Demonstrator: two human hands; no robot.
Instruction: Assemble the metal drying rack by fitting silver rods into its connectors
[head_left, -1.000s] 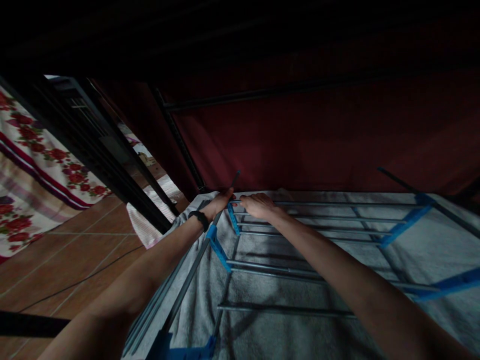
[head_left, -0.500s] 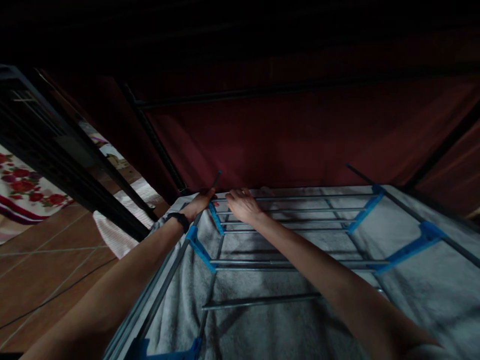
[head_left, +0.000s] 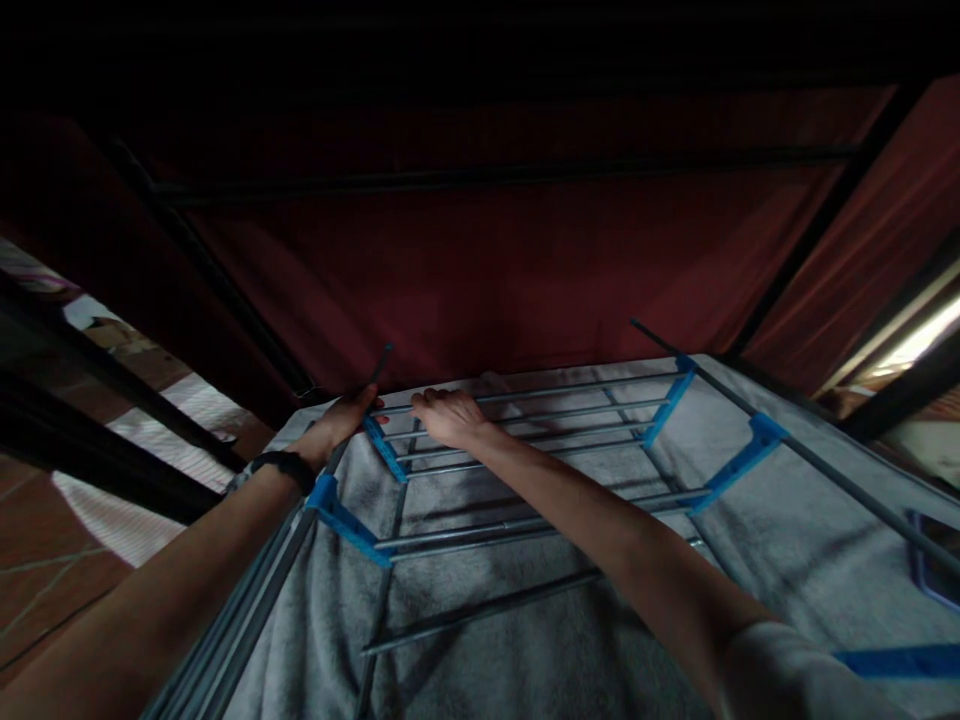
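Observation:
A grey metal rack (head_left: pixel 525 525) with thin rods and blue plastic brackets (head_left: pixel 346 518) lies on a grey towel (head_left: pixel 480 660). My left hand (head_left: pixel 336 425), with a dark band on its wrist, is closed round the rack's left side rod near the far corner. My right hand (head_left: pixel 448 415) rests curled over the far cross rods (head_left: pixel 525 408), next to a blue bracket (head_left: pixel 384 448). Both arms reach forward over the rack.
Dark red cloth (head_left: pixel 480 280) on a black frame closes off the back and right. A tiled floor (head_left: pixel 45 580) and a pale mat (head_left: pixel 135 500) lie to the left. A dark flat thing (head_left: pixel 934 560) lies on the towel at the right edge.
My view has swung to the right, so the flowered bedding at the left has left the picture. Both hands keep their hold at the rack's far left corner.

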